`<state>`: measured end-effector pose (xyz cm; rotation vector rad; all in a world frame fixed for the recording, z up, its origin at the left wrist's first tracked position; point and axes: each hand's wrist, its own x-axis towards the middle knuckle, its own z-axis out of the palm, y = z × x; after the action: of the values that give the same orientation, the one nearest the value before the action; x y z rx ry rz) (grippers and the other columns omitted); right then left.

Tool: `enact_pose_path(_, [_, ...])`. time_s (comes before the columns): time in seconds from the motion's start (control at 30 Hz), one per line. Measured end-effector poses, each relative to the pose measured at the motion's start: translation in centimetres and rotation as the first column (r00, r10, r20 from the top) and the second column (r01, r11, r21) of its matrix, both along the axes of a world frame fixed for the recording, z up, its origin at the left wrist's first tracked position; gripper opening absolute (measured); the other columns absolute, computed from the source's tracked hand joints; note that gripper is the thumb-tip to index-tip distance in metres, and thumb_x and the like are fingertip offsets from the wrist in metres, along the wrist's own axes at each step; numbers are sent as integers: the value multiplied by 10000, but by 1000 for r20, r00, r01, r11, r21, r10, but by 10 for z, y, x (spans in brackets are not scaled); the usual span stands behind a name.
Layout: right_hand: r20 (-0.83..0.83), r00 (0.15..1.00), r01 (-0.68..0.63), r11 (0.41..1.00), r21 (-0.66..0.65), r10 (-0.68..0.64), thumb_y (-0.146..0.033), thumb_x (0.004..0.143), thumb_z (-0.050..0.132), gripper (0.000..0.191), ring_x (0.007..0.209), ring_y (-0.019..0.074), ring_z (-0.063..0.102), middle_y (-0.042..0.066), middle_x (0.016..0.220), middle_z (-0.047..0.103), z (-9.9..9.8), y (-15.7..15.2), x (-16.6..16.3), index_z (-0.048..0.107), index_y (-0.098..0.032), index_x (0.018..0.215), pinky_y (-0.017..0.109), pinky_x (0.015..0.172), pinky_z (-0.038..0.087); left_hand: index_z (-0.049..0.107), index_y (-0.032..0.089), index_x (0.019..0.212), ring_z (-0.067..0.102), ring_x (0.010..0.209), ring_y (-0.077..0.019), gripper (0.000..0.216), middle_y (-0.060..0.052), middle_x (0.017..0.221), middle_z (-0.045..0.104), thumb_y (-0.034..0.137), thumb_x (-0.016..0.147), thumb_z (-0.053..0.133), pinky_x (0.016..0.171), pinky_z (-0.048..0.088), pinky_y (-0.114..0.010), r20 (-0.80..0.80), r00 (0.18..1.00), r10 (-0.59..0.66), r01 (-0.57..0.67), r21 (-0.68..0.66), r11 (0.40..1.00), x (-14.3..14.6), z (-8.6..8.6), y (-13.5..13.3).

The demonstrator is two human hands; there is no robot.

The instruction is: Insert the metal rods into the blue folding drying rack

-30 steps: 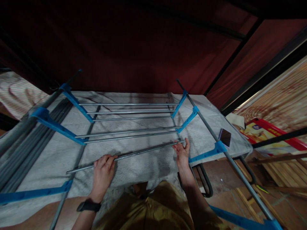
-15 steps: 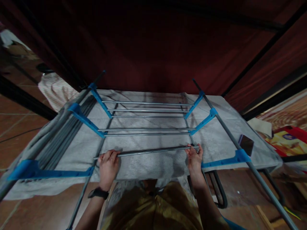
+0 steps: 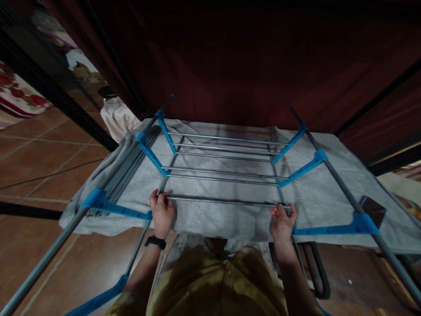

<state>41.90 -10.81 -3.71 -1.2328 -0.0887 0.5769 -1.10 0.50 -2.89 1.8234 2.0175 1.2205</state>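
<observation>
A thin grey metal rod point(image 3: 220, 201) runs crosswise between my hands, close to level. My left hand point(image 3: 162, 215), with a dark band on its wrist, is closed on the rod's left end. Near its right end my right hand point(image 3: 283, 221) pinches the same rod. Around them stands a rack frame of grey poles point(image 3: 344, 191) and blue plastic brackets point(image 3: 123, 210). Several rods point(image 3: 226, 174) span its farther brackets. Beside my right hand is the near right blue bracket point(image 3: 332, 229); the near left one lies beside my left hand.
The frame rests on a table under a pale grey cloth point(image 3: 230, 224). A bundle of loose rods point(image 3: 133, 164) lies on the left side. A dark phone-like object point(image 3: 373, 210) is at the right. Dark red curtain point(image 3: 230, 66) hangs behind; a striped cloth point(image 3: 118, 118) sits far left.
The rod's left end has risen and its right end dropped slightly, so it is more level. My view has swung left, shifting everything rightward. Both hands still grip the rod.
</observation>
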Motion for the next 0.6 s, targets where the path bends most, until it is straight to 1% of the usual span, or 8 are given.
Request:
enact_pose_path(0.07, [-9, 1000, -7, 1000, 6, 7, -344, 605, 856, 843, 707, 80, 629, -96, 888, 654, -3, 0, 2, 402, -329, 1315, 258, 737, 564, 668, 200, 1088, 564, 1267, -326, 240, -162, 1400, 496, 205, 856, 603, 1113, 474, -524, 76, 997, 27, -26, -8, 1000, -1, -4, 2])
enact_pose_path(0.13, [-14, 1000, -10, 1000, 8, 10, -331, 606, 854, 836, 733, 82, 639, -94, 906, 656, -7, -1, 4, 399, -338, 1307, 258, 737, 563, 670, 202, 1084, 626, 1116, -283, 261, -135, 1299, 545, 190, 829, 616, 1059, 519, -506, 149, 988, 34, -30, -30, 999, -3, -7, 4])
enact_pose_path(0.2, [-8, 1000, -11, 1000, 16, 11, -318, 608, 851, 825, 745, 82, 641, -96, 915, 650, -11, -2, 6, 403, -345, 1299, 261, 736, 563, 678, 201, 1066, 643, 1023, -254, 286, -113, 1213, 574, 146, 795, 603, 1020, 547, -487, 210, 977, 33, -23, -49, 999, -4, -10, 5])
enact_pose_path(0.27, [2, 1000, -17, 999, 27, 17, -306, 602, 854, 824, 749, 82, 639, -101, 911, 641, -15, -3, 9, 404, -352, 1291, 265, 735, 563, 688, 201, 1055, 642, 1048, -258, 323, -108, 1175, 587, 98, 773, 569, 1041, 540, -482, 234, 972, 26, -16, -44, 999, -4, -11, 5])
enact_pose_path(0.4, [26, 999, -37, 999, 23, 36, -319, 592, 861, 802, 734, 82, 625, -98, 905, 628, -21, -4, 14, 406, -342, 1252, 272, 726, 563, 688, 198, 1100, 616, 1180, -287, 388, -125, 1192, 593, 56, 779, 521, 1134, 480, -490, 204, 979, -4, 4, 1, 1000, 0, -13, -1])
enact_pose_path(0.5, [32, 999, -29, 1000, 11, 29, -321, 565, 856, 800, 731, 88, 623, -104, 899, 616, -26, -3, 19, 400, -344, 1221, 272, 699, 563, 657, 206, 1177, 610, 1209, -290, 428, -132, 1227, 593, 58, 804, 509, 1142, 476, -488, 209, 978, -4, -1, 26, 1000, 6, -13, -7])
enact_pose_path(0.6, [33, 999, -26, 1000, 7, 26, -327, 544, 841, 801, 698, 91, 613, -114, 886, 595, -30, -3, 23, 388, -351, 1204, 279, 664, 564, 602, 215, 1255, 620, 1194, -286, 460, -131, 1218, 609, 69, 832, 499, 1122, 492, -486, 250, 968, 25, -35, 37, 999, 9, -14, -9])
